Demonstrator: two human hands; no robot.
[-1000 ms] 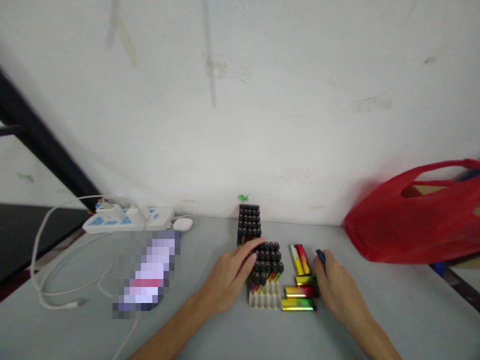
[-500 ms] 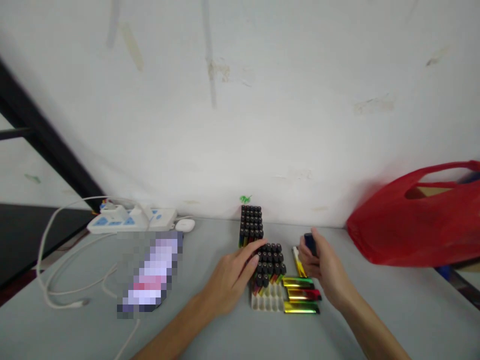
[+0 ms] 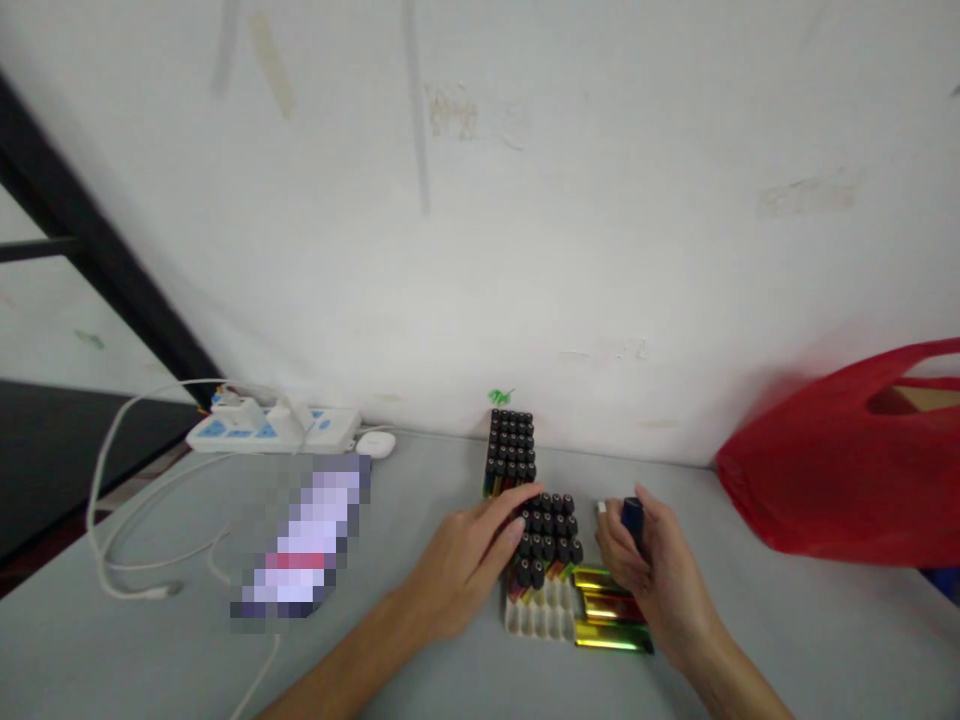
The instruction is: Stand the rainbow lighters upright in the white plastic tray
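Observation:
My left hand (image 3: 469, 565) lies along the left side of a pale slotted tray (image 3: 540, 625), fingers stretched out and apart, fingertips against the upright black-topped sticks (image 3: 550, 525) in it. Their bodies are shiny and multicoloured; the tray's front slots hold none. To the right, my right hand (image 3: 660, 575) is closed around a dark blue-black stick (image 3: 632, 517), upright, its lower part hidden by the fingers. A small white end (image 3: 601, 508) shows beside those fingers; whether it is held I cannot tell. Under this hand lie several shiny gold, green and red sticks (image 3: 611, 607).
A second block of black-topped sticks (image 3: 511, 440) stands behind, near the wall. At left are a pixelated phone (image 3: 304, 535), a white power strip (image 3: 330, 430), a small white case (image 3: 376, 444) and white cables. A red bag (image 3: 832, 470) stands at right.
The view has shifted slightly. My right hand has turned a little, with the dark stick still in it, and now covers most of the yellow-and-white stick. My left hand stays at the tray.

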